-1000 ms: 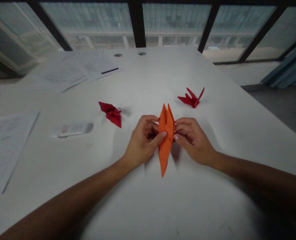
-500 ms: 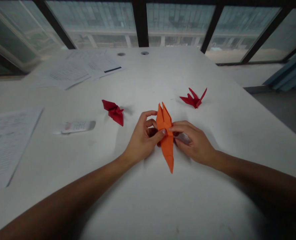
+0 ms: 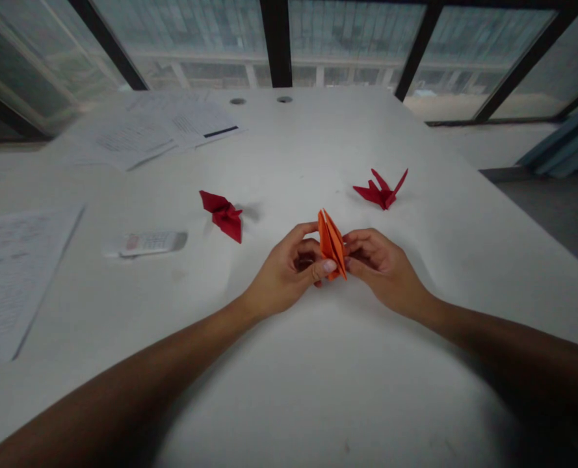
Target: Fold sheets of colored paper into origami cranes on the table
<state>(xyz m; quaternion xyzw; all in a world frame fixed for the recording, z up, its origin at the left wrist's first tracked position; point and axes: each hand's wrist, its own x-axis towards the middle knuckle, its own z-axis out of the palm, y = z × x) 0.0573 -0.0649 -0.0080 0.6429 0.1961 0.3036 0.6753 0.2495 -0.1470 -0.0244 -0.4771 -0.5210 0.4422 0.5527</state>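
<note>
An orange folded paper (image 3: 331, 244) is held upright between both hands, narrow and pointed at the top. My left hand (image 3: 296, 266) grips it from the left, thumb across its lower front. From the right, my right hand (image 3: 379, 263) pinches its edge between thumb and fingers. Beyond the left hand lies a red folded paper crane (image 3: 224, 216), and a second red crane (image 3: 381, 192) rests behind the right hand with thin points sticking up.
A white eraser-like object (image 3: 149, 243) lies left of the hands on the white table (image 3: 318, 390). Printed sheets are at the left edge (image 3: 13, 279) and far left (image 3: 137, 136). Windows stand behind the table.
The long orange point that hung down toward me no longer shows, and the paper looks shorter and folded together. Both hands have shifted slightly, and the right fingers are at the paper's right edge.
</note>
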